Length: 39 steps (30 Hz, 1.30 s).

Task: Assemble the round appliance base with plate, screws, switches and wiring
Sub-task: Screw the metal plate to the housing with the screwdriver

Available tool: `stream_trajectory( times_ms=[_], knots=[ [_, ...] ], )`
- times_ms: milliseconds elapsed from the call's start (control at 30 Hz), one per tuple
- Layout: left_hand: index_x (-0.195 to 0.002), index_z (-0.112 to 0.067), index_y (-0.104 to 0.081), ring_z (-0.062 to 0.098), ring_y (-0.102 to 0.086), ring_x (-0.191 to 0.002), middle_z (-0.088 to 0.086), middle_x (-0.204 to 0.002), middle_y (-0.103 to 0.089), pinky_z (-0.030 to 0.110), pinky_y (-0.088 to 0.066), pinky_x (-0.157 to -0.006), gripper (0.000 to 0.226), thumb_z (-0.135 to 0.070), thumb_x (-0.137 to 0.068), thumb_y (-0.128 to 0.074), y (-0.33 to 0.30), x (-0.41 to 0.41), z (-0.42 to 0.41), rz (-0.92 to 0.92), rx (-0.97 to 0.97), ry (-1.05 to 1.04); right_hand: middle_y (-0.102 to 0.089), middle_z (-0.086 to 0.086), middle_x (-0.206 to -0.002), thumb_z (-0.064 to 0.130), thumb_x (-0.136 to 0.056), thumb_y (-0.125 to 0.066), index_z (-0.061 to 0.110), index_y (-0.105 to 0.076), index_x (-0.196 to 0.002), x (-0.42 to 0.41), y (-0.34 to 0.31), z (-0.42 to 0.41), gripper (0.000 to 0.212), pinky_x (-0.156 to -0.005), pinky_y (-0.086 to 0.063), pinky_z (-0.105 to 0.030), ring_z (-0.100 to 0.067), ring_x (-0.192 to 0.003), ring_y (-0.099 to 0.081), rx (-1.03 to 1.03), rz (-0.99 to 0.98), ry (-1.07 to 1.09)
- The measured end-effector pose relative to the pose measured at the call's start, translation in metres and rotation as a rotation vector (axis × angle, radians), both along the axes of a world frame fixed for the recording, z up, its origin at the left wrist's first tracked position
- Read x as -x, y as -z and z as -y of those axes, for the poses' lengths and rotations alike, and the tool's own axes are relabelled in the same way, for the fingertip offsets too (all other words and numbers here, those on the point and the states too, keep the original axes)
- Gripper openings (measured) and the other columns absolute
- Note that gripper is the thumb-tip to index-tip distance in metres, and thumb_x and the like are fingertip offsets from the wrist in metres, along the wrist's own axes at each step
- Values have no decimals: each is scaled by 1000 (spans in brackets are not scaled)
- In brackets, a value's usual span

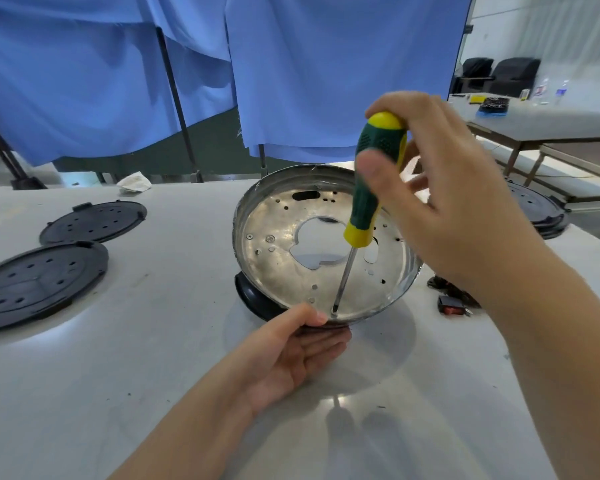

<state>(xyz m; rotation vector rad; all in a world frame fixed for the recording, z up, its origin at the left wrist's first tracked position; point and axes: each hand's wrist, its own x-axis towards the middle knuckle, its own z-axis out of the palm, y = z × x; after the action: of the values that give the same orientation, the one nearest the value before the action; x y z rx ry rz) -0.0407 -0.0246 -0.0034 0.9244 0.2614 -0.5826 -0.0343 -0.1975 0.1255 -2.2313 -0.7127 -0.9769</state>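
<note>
Left hand (pixel 291 355): your forearm comes in from the bottom edge, palm turned up and half open under the near rim of the base; the thumb presses on top of that rim, so you grip the rim between thumb and fingers.
Right hand (pixel 444 188): raised above the base, wrist bent down, forearm running off to the lower right. Thumb and fingertips close loosely around the upper handle of the screwdriver; the other fingers spread outward.
Screwdriver (pixel 371 188): green and yellow handle, nearly upright, leaning a little toward you at the tip. The shaft runs down to a screw (pixel 333 311) at the near edge of the plate, just beside your left thumb.
Base (pixel 253 299): round, black underneath, tilted up toward you at the middle of the table (pixel 118 375).
Plate (pixel 284 251): shiny metal, seated in the base, with a large centre cutout and many small holes.
Lids (pixel 42 278): two black discs lying flat, well to the left.
Switch (pixel 449 304): black with red, on the table right of the base, under your right forearm.
</note>
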Motion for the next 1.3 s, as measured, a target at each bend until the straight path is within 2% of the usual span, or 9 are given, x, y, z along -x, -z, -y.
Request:
stream_trajectory(
  times_ms=[133,233,400,467,600,767,967,1133,1300],
  knots=[
    [-112,13,-64,31,-68,-108,26,-113,-69,35,-57,-87,60,-7,-56,-72,0,-3,-2,8,-7,-4,-55,7,-88,28,-100,-39,18,-52,-115,-1,-20,3,23,-67,-47,-25,-10,-79,-55,38,-107,-14],
    [-107,12,-66,33,-68,-107,27,-113,-68,37,-58,-85,62,-7,-49,-75,0,-4,-3,4,10,-13,-56,-3,-73,36,-95,-46,24,-52,-110,-5,-44,1,20,-54,-43,-36,-19,-62,-55,203,-163,-5],
    [-107,13,-67,34,-67,-109,29,-116,-66,36,-59,-83,59,-5,-51,-75,1,-2,-5,10,19,8,-40,-1,-52,64,-88,-23,13,-44,-71,-7,-70,-14,58,-45,-20,-27,-16,-45,-36,769,33,383],
    [-115,15,-62,35,-66,-110,29,-117,-66,37,-60,-82,60,-3,-59,-72,0,-3,-5,7,19,4,-45,-3,-59,57,-92,-21,14,-43,-77,-7,-70,-16,50,-45,-22,-28,-17,-47,-38,851,30,368],
    [-126,16,-54,37,-64,-113,30,-120,-64,40,-58,-83,69,-2,-62,-70,-2,-4,-6,-3,49,-22,-52,1,-85,34,-96,-33,25,-45,-107,0,-82,-18,19,-55,-37,-28,-14,-65,-48,775,-364,91],
    [-124,17,-55,37,-61,-117,32,-121,-62,46,-56,-83,69,-5,-60,-67,-5,-4,-8,-29,110,-72,-46,1,-59,67,-87,-19,17,-47,-69,1,-89,-21,60,-46,-28,-27,-15,-50,-43,1029,-42,351],
    [-125,16,-54,37,-61,-117,32,-122,-62,44,-57,-83,69,-6,-61,-68,-4,-5,-9,-17,85,-73,-47,0,-70,34,-98,-32,22,-38,-107,4,-86,-21,16,-48,-30,-29,-15,-54,-40,795,-390,110],
    [-121,12,-58,37,-62,-115,31,-124,-61,43,-58,-84,64,-1,-61,-72,-1,-5,-8,1,66,-70,-42,1,-58,65,-85,-12,22,-34,-80,8,-77,-18,49,-44,-21,-28,-16,-46,-39,949,41,326],
    [-127,14,-54,35,-66,-109,29,-122,-63,42,-57,-85,68,3,-63,-74,-1,-5,-9,13,63,-61,-51,4,-69,44,-94,-37,25,-41,-103,7,-77,-15,22,-45,-32,-24,-12,-50,-44,771,-326,107]
  ],
)
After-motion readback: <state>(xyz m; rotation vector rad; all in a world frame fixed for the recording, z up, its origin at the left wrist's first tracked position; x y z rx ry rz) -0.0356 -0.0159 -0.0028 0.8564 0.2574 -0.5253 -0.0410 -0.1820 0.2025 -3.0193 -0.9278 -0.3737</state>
